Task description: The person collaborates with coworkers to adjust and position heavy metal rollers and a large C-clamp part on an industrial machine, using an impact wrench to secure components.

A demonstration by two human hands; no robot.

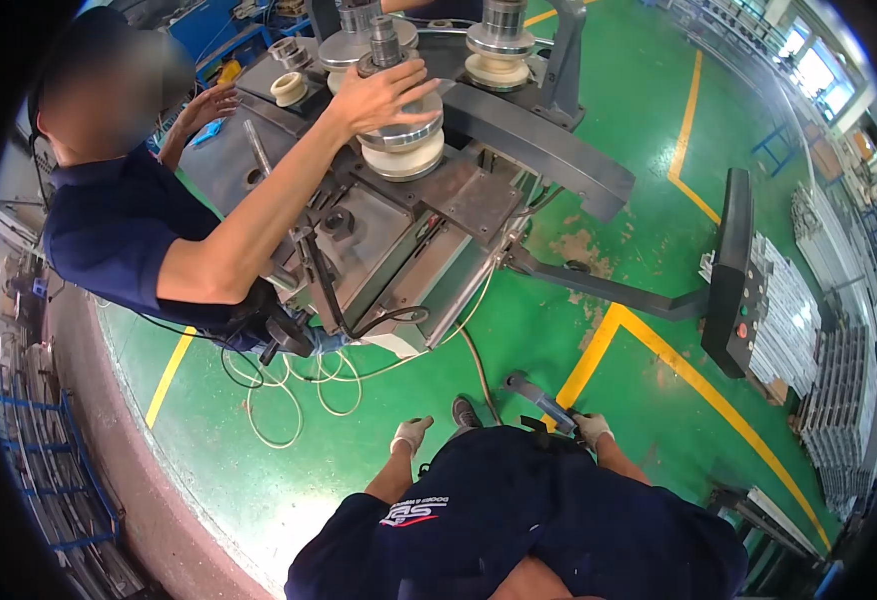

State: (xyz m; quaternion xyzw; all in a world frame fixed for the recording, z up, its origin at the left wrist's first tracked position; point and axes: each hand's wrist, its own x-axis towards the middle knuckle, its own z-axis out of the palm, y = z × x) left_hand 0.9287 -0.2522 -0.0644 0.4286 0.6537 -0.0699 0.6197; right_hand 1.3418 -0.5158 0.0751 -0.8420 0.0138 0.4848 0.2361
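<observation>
At the lower middle of the head view, my right hand (592, 429) wears a pale glove and is closed around a grey wrench-like tool (541, 400). The tool points forward and left over the floor, its rounded head at the far end. My left hand (412, 436), gloved too, hangs beside my body with its fingers stretched out and nothing in it. In front of me stands a metal machine (389, 235) with roller dies. A co-worker's hand (384, 97) rests on one steel and cream roller stack (404, 160).
The co-worker (149, 230) leans over the machine's left side. A control panel (729, 280) hangs on a grey arm (619, 288) to the right. Hoses and cables (289, 400) lie looped on the green floor. Metal profiles (839, 400) are stacked at right, a blue rack (54, 460) at left.
</observation>
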